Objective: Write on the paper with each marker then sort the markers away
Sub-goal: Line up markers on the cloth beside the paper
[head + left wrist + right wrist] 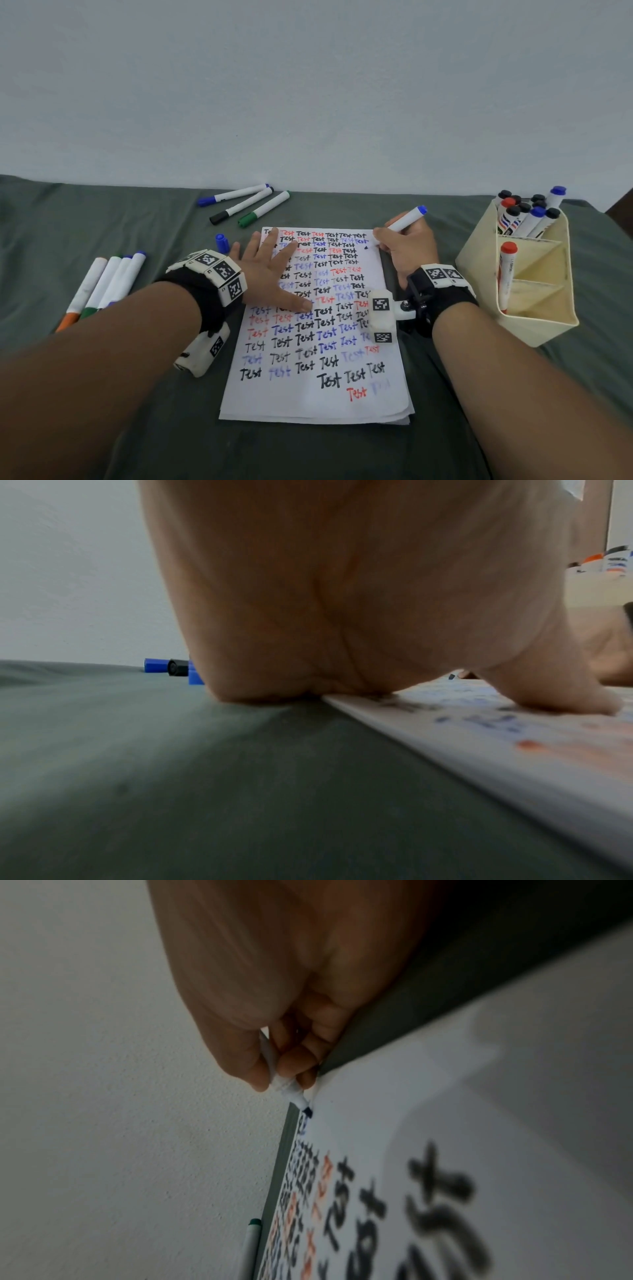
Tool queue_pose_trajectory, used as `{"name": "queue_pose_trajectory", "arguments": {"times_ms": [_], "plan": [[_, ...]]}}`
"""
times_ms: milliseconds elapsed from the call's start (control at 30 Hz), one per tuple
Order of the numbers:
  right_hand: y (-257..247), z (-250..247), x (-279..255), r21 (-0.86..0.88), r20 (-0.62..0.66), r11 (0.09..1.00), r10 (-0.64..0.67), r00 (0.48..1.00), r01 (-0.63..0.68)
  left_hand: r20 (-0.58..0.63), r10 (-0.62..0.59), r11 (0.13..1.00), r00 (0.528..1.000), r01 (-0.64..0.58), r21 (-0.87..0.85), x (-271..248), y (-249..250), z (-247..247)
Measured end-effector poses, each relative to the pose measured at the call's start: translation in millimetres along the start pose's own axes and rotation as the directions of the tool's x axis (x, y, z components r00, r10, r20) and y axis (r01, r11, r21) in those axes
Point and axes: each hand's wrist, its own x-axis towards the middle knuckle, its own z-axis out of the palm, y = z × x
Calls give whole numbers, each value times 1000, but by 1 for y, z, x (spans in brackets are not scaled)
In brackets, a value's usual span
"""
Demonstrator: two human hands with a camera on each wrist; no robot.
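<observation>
A: How will the paper [318, 397] handle?

B: My guess is light, limp and quick to slide on the cloth [137, 428]. It is a thin stack, white, crowded with "Test" in black, red and blue. So the left hand [270, 270] lies spread flat on the paper's left half, pinning it.

A: And the marker?

B: The blue marker [404, 220] looks light, stiff and smooth, so it is probably best pinched low on the barrel. The right hand [407, 245] pinches it there, tip at the paper's far right corner. Its loose cap [222, 242] stands just left of the paper.

A: Where do they go?

B: The cream holder [534, 329], right of the paper.
</observation>
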Motion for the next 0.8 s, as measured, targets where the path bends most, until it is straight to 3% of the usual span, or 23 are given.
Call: {"name": "queue_pose_trajectory", "arguments": {"times_ms": [233, 500, 567, 633, 700, 800], "plan": [[-3, 1, -1, 35, -22, 999, 33, 999, -32, -13, -3, 1000, 1000, 3, 2, 1, 0, 0], [-40, 14, -18, 361, -17, 930, 86, 996, -74, -14, -1, 1000, 1000, 1, -5, 3, -1, 0], [-51, 19, -30, 513, 73, 845, 132, 989, -150, -19, -1, 1000, 1000, 1, -6, 5, -2, 1], [-53, 24, -45, 593, 249, 757, 150, 957, -273, -28, -2, 1000, 1000, 2, -1, 7, -2, 2], [-45, 27, -62, 565, 385, 746, 141, 912, -353, -42, -2, 1000, 999, 2, 3, 7, -2, 4], [-29, 23, -78, 578, 433, 719, 132, 892, -387, -58, -3, 1000, 998, 3, -2, 8, -3, 6]]}}
